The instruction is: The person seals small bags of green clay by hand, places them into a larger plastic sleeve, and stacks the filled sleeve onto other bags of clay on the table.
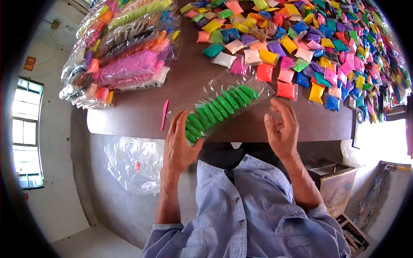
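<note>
A clear plastic bag (219, 107) holds a row of several green packets and slants across the table near its front edge. My left hand (178, 144) grips the bag's lower left end, thumb below and fingers above. To the right of the bag is my right hand (282, 129), raised above the table edge with its fingers curved and apart, holding nothing. A pink plastic knife (164, 115) lies on the table left of my left hand. Small red packets (286, 90) lie just beyond my right hand.
Filled bags of coloured packets (129, 64) are stacked at the table's back left. A large spread of loose coloured packets (318, 56) covers the back right. Below the brown table (129, 120), a clear plastic sheet (135, 163) lies at left and a wooden stool (335, 185) stands at right.
</note>
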The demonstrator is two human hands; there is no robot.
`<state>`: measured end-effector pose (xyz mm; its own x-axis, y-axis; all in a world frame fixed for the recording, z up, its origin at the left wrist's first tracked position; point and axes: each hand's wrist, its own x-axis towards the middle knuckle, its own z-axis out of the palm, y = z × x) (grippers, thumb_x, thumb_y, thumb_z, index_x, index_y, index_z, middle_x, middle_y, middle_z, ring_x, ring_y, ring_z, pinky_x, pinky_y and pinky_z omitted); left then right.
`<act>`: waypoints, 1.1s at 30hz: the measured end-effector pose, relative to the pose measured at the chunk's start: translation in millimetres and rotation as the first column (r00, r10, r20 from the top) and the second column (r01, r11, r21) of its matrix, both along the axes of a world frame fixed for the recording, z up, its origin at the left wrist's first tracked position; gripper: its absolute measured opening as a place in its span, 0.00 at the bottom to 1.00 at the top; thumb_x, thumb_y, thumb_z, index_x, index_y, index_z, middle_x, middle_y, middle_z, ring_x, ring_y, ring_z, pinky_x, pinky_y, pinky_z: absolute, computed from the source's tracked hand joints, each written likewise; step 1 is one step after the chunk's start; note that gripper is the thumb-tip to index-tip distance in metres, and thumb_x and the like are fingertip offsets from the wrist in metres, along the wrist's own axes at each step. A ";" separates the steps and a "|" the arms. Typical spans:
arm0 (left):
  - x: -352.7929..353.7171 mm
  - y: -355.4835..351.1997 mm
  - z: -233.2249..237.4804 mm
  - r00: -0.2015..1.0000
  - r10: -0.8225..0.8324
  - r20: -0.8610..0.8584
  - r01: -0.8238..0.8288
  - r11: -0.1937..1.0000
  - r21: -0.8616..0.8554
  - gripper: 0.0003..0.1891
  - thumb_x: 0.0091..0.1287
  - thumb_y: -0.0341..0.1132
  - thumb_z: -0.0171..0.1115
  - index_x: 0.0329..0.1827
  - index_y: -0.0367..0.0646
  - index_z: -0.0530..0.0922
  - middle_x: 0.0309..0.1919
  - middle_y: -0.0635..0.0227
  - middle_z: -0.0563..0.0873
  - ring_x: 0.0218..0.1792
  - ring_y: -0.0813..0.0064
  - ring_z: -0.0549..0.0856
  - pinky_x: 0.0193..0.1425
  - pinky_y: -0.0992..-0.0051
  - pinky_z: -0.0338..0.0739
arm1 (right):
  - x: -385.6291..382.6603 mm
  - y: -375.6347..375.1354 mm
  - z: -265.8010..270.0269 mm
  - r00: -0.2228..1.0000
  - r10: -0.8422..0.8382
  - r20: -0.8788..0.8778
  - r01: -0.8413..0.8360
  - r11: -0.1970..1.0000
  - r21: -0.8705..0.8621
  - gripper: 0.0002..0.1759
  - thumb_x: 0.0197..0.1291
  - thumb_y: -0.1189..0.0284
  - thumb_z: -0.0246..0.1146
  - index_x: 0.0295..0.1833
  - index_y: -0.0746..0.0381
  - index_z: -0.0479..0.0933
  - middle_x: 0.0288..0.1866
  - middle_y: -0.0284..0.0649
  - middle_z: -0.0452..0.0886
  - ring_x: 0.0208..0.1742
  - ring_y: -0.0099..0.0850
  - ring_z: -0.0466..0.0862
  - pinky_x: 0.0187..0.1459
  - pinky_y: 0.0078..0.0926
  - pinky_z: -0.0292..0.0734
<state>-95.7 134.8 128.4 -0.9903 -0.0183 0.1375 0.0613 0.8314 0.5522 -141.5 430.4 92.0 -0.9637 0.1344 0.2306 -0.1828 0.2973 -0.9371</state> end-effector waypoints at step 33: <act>-27.1 -15.6 -29.8 0.996 -0.042 -0.076 0.057 0.975 0.214 0.41 0.53 0.44 0.90 0.68 0.39 0.79 0.71 0.52 0.82 0.68 0.45 0.85 0.70 0.52 0.84 | -82.2 -79.9 45.0 0.680 0.726 -0.098 -0.380 0.463 0.801 0.34 0.69 0.51 0.73 0.75 0.56 0.82 0.76 0.43 0.82 0.74 0.45 0.82 0.76 0.52 0.73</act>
